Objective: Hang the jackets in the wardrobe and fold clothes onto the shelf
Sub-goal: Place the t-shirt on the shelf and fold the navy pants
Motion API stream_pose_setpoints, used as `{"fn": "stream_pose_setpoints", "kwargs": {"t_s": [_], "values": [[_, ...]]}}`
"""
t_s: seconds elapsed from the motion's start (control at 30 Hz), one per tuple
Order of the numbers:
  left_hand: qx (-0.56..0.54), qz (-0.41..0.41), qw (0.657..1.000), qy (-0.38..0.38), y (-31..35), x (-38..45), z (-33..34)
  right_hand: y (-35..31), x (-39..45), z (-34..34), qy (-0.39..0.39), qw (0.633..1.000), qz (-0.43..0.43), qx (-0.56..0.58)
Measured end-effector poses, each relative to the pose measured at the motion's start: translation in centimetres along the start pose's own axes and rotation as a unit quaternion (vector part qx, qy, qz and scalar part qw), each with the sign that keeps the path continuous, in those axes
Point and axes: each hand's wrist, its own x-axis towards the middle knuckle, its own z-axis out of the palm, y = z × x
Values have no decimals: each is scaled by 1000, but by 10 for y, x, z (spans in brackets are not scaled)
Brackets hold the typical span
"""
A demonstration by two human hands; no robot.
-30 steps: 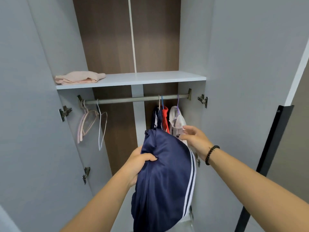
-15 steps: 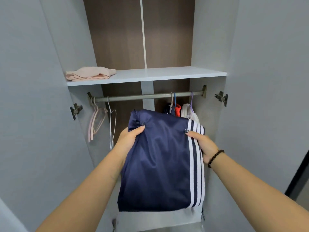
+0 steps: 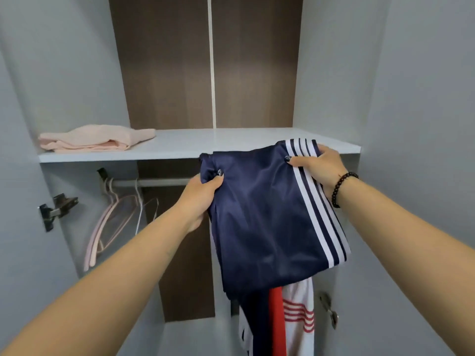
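Folded navy garment (image 3: 259,224) — slick, shiny fabric w/ white side stripes, roughly rectangular — held up in front of the white shelf (image 3: 180,147), top edge at the shelf's front lip. Left hand (image 3: 199,199) pinches its upper left corner, thumb on top; right hand (image 3: 317,167) grips the striped upper right corner. Soft pink folded cloth (image 3: 95,138) lies on shelf's left end, well apart. Below: metal rail (image 3: 154,181) w/ thin pink and white hangers (image 3: 115,214); hanging jackets (image 3: 280,322) partly hidden behind the garment.

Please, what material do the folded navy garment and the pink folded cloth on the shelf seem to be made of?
Navy garment: probably smooth synthetic, such as polyester; it has a soft sheen and sewn white stripes. Pink cloth: matte, soft, perhaps knit or fleece; no shine, thick rounded folds.
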Motion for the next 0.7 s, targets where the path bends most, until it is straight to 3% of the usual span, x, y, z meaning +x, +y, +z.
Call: {"fn": "stream_pose_setpoints", "kwargs": {"t_s": [0.23,0.4,0.5,0.6,0.7], "values": [[-17,94,995,5,72,100,68,-75,135,-37,8,997,-23,-68],[83,143,985,45,90,186,99,-103,204,-40,41,951,-74,-296],[188,126,972,67,82,234,117,-102,237,-35,79,921,-104,-367],[384,36,923,4,67,252,133,-86,251,-36,101,860,-83,-494],[430,-24,901,-48,60,252,140,-76,248,-40,67,844,-35,-531]]}}
